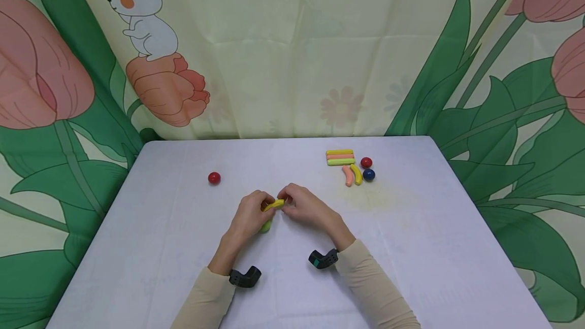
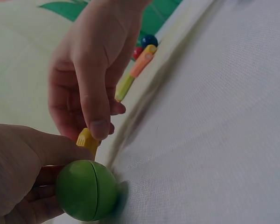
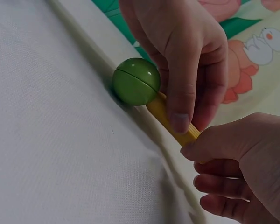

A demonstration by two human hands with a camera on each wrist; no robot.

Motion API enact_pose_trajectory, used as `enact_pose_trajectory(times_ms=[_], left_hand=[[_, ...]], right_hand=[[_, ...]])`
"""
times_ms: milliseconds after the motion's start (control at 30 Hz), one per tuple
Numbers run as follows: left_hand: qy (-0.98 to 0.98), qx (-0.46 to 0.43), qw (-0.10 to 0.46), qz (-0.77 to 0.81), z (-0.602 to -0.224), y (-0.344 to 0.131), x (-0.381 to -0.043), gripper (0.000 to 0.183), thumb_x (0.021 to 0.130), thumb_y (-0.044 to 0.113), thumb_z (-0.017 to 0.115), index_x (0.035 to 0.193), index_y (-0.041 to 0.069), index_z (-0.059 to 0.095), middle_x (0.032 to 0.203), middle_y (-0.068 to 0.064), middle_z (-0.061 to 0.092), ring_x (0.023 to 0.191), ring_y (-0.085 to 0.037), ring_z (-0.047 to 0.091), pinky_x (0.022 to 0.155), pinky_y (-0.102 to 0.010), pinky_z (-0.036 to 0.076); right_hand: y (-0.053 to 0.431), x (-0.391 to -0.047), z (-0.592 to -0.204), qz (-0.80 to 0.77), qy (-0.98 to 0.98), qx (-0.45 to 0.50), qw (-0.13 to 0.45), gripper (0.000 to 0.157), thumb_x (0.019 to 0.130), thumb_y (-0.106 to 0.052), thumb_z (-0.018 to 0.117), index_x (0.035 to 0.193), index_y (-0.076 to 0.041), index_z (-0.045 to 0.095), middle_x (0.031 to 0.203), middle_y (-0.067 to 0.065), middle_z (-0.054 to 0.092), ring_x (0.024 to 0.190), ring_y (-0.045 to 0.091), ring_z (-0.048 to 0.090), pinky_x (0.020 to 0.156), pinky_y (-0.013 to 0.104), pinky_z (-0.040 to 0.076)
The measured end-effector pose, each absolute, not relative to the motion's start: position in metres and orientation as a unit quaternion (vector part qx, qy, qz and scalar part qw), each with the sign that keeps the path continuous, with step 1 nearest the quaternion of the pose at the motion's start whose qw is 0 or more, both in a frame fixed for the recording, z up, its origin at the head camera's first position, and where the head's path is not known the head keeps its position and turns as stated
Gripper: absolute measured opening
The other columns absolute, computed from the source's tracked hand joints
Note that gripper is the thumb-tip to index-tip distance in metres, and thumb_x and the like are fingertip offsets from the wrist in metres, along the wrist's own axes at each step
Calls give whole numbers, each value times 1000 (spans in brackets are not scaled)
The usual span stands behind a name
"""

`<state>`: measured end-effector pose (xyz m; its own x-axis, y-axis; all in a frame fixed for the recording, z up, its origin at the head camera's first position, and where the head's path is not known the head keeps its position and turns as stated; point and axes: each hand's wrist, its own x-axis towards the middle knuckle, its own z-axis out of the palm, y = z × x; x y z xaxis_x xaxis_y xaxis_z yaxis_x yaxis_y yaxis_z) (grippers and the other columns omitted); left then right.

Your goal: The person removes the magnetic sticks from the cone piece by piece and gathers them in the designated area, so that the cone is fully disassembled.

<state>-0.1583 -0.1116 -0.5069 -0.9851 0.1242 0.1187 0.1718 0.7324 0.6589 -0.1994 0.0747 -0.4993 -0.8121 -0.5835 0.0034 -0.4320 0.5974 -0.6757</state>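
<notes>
A short yellow piece (image 1: 275, 204), slightly curved in the head view, is held between both hands near the middle of the table. My left hand (image 1: 250, 216) pinches it between thumb and fingers; in the right wrist view its ridged end (image 3: 190, 135) shows. The thumb and fingers of my right hand (image 1: 307, 208) pinch the other end. Close beside the left hand is a green ball (image 1: 266, 226), partly hidden by that hand in the head view. A seam line runs round the ball (image 2: 86, 190), which overlaps the yellow piece in both wrist views.
A red ball (image 1: 214, 178) lies at the left of the white table (image 1: 160, 248). At the back right are a stack of yellow, pink and green sticks (image 1: 340, 157), a pink curved piece (image 1: 348, 175), a yellow curved piece (image 1: 356, 174), another red ball (image 1: 366, 162) and a blue ball (image 1: 368, 175).
</notes>
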Motion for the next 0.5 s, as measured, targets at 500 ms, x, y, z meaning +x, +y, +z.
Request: enact_pose_trajectory(times_ms=[500], left_hand=[[-933, -88, 55, -344, -509, -109, -158, 19, 84, 12, 80, 102, 7, 74, 96, -6, 69, 81, -15, 62, 76, -29, 58]], right_hand=[[72, -201, -504, -318, 901, -285, 72, 16, 92, -17, 70, 106, -9, 66, 98, 1, 66, 86, 11, 57, 79, 28, 51]])
